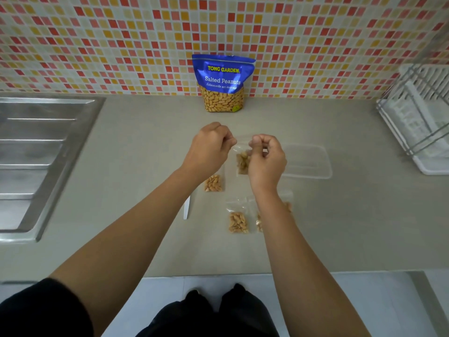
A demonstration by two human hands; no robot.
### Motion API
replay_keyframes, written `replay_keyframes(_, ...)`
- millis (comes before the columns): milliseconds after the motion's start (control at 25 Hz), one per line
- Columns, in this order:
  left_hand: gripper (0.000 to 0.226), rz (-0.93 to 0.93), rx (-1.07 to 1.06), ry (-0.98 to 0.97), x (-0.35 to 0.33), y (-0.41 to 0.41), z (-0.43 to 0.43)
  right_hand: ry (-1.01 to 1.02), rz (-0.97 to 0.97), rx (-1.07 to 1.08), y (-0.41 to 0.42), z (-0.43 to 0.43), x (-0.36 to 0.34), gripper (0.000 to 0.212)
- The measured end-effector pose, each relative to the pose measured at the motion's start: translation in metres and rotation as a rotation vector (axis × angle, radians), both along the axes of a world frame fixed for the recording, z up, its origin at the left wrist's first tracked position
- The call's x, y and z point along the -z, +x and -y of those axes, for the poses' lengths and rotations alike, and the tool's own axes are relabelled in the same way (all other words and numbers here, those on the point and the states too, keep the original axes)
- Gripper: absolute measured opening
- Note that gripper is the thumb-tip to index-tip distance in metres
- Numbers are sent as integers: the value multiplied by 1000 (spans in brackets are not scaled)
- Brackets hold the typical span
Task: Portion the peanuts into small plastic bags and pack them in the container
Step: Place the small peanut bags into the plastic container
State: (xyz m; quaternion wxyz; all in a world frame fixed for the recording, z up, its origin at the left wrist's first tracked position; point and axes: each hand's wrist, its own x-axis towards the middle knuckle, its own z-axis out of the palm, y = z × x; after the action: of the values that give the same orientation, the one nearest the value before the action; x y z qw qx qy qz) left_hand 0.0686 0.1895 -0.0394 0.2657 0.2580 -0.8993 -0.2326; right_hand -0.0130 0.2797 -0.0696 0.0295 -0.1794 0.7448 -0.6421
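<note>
The big blue peanut bag [222, 81] stands up at the back; the left hand [210, 147] and right hand [266, 159] pinch a small clear bag [243, 161] of peanuts beside the clear tub [308, 161]; other filled bags [238, 221] lie nearer.

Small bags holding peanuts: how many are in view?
4. One bag pinched between left hand and right hand; one on the counter under the left wrist; one nearer the front; one beside it, mostly behind the right forearm, which may hide more.

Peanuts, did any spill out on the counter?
No spill shows. Peanuts sit inside the small bags on the counter and the held bag pinched by the left hand and right hand. The big peanut bag stands upright.
</note>
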Motion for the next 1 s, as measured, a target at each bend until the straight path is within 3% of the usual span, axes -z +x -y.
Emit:
replay_keyframes(40, 15, -27, -12, 115, 3, 6, -2, -14, 67, -38, 4, -1, 2, 9)
replay_keyframes(200, 31, -120, -70, 874, 35, 41, -28, -54, 410, -168, 25, -9, 31, 7)
replay_keyframes(280, 38, -94, -125, 965, 62, 57, -39, 43, 438, -230, 35, -16, 53, 6)
replay_keyframes(320, 39, -72, -170, 969, 74, 63, -44, 158, 355, -262, 37, -21, 62, 7)
replay_keyframes(480, 40, 81, -328, 801, 109, 77, -64, 699, -258, -336, 37, -36, 90, 14)
replay_keyframes(640, 27, 250, -341, 476, 132, 79, -77, 931, -372, -404, 43, -35, 107, 18)
replay_keyframes(760, 22, 210, -310, 257, 140, 80, -76, 917, -340, -378, 43, -36, 110, 28)
replay_keyframes(880, 21, 127, -310, 77, 137, 76, -52, 723, -296, -342, 26, -25, 106, 30)
replay_keyframes(1000, 24, 177, -168, -96, 139, 64, -21, 634, -167, -455, -1, 8, 101, 32)
